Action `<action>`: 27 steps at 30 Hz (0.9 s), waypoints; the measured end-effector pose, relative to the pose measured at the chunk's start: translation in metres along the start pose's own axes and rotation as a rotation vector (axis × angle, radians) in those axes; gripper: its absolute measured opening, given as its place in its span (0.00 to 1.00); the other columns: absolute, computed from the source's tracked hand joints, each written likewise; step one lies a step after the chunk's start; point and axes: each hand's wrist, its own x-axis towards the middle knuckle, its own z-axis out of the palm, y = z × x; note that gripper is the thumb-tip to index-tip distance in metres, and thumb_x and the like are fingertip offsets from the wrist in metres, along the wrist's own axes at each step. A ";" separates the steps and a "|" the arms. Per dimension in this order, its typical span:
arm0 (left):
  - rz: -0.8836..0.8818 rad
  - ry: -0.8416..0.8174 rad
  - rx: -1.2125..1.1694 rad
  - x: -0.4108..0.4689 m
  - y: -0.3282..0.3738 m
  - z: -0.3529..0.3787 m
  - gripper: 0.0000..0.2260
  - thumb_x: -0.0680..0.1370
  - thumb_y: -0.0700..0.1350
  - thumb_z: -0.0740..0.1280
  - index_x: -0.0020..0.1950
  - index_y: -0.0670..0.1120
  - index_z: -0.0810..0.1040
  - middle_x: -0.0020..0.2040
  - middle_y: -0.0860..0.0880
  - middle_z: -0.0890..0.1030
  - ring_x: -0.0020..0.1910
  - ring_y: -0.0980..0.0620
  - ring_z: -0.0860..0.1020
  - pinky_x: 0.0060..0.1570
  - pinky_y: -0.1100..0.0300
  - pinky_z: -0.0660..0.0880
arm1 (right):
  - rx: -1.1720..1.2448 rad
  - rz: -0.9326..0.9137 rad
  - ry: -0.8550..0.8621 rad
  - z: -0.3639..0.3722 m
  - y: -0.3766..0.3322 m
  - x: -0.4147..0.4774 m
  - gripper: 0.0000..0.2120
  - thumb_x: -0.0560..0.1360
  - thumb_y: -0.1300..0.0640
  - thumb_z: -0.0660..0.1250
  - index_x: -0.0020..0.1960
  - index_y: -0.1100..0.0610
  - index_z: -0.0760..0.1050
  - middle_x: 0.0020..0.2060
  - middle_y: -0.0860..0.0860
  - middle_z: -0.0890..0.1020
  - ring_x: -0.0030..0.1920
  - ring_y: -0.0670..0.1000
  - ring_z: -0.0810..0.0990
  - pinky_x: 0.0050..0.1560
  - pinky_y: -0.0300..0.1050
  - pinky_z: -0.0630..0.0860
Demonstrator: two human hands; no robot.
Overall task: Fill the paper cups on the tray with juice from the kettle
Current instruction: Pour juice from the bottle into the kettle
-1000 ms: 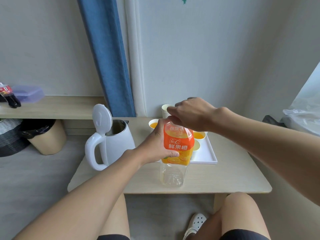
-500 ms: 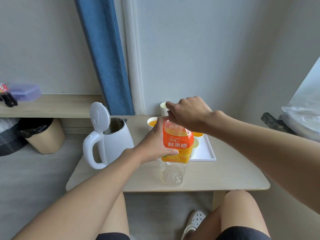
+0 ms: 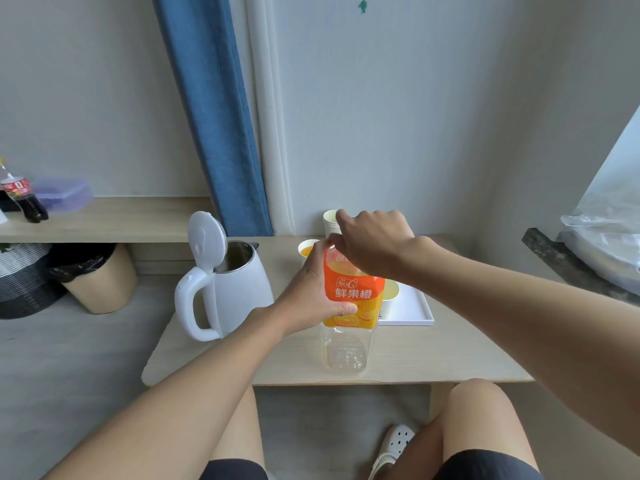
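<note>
While left hand (image 3: 311, 292) still clasps bottle (image 3: 353, 296), right hand (image 3: 374, 240), turned slightly, grasps its top.

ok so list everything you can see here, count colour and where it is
kettle: one, white, lid open, left on the table
juice bottle: one, clear with orange label, upright near the table's front edge
paper cups: at least three showing, white, behind the bottle and hands
tray: one, white, right of the bottle
table: one, light wood, centre
curtain: one, blue, behind the kettle
shelf: one, light wood, far left
cola bottle: one, dark, on the shelf
plastic box: one, pale purple, beside the cola bottle
bin: one, tan, black liner, floor at left
shoe: one, white, on the floor
left hand: grips the bottle's label
right hand: curled over the bottle's top
</note>
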 end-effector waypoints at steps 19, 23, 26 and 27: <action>-0.068 0.575 -0.215 0.049 0.056 -0.086 0.42 0.59 0.51 0.81 0.66 0.53 0.61 0.63 0.46 0.74 0.59 0.45 0.78 0.57 0.47 0.80 | 0.895 0.457 0.140 -0.063 -0.008 0.068 0.44 0.69 0.35 0.71 0.74 0.54 0.55 0.66 0.59 0.68 0.66 0.62 0.71 0.63 0.59 0.72; -0.048 0.615 -0.139 0.072 0.060 -0.103 0.42 0.66 0.44 0.82 0.71 0.48 0.60 0.64 0.45 0.69 0.61 0.44 0.74 0.56 0.54 0.76 | 1.202 0.475 0.087 -0.055 -0.008 0.101 0.58 0.59 0.36 0.79 0.76 0.51 0.49 0.67 0.57 0.70 0.66 0.58 0.73 0.64 0.56 0.74; -0.017 0.575 -0.036 0.095 0.063 -0.123 0.43 0.66 0.46 0.83 0.72 0.49 0.60 0.62 0.46 0.65 0.60 0.47 0.71 0.53 0.62 0.70 | 1.262 0.464 0.148 -0.051 -0.009 0.128 0.51 0.55 0.38 0.80 0.69 0.48 0.58 0.62 0.54 0.73 0.60 0.55 0.75 0.60 0.55 0.77; -0.018 0.560 -0.016 0.103 0.063 -0.130 0.44 0.66 0.47 0.84 0.74 0.51 0.60 0.62 0.46 0.64 0.61 0.48 0.70 0.54 0.64 0.69 | 1.272 0.483 0.194 -0.048 -0.009 0.138 0.47 0.57 0.40 0.81 0.67 0.49 0.60 0.60 0.54 0.73 0.59 0.54 0.76 0.59 0.54 0.77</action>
